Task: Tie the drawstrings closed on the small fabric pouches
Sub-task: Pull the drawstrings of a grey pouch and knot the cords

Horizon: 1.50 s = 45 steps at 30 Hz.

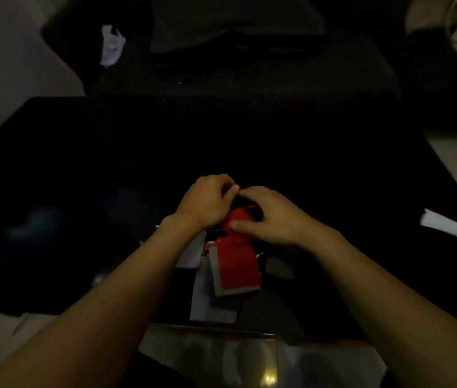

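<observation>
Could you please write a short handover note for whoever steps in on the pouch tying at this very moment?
Left hand: fingers curled, pinching at the top of the red pouch, apparently on its drawstring; the string itself is too dim to see clearly.
Right hand: thumb pressing on the gathered neck of the red pouch, fingertips meeting the left hand above it.
The red pouch lies on top of a small pile of grey pouches on the dark table, near the front edge.
Done: the red neck looks cinched; whether a knot is tied cannot be seen.
Left: finish this knot, then check and tie the grey ones underneath.
</observation>
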Each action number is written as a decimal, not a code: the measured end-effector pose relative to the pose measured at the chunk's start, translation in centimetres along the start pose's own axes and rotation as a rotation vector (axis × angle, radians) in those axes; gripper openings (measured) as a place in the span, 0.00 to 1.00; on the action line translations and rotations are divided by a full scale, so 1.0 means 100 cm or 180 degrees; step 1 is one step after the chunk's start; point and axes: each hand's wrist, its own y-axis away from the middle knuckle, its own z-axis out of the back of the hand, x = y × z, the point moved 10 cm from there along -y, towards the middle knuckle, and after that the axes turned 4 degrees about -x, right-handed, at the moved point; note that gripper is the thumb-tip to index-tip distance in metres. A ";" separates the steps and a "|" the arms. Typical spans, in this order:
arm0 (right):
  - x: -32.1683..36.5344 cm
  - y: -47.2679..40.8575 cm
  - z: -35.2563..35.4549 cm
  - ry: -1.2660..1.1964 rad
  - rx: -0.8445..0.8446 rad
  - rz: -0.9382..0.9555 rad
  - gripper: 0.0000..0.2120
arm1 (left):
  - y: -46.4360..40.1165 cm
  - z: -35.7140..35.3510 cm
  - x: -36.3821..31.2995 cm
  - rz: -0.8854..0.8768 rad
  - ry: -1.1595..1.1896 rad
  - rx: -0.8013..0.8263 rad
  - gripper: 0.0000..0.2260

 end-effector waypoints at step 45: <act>-0.027 0.031 0.085 -0.2398 -0.1008 -0.0141 0.06 | 0.014 -0.020 -0.026 0.0543 0.2880 0.0007 0.05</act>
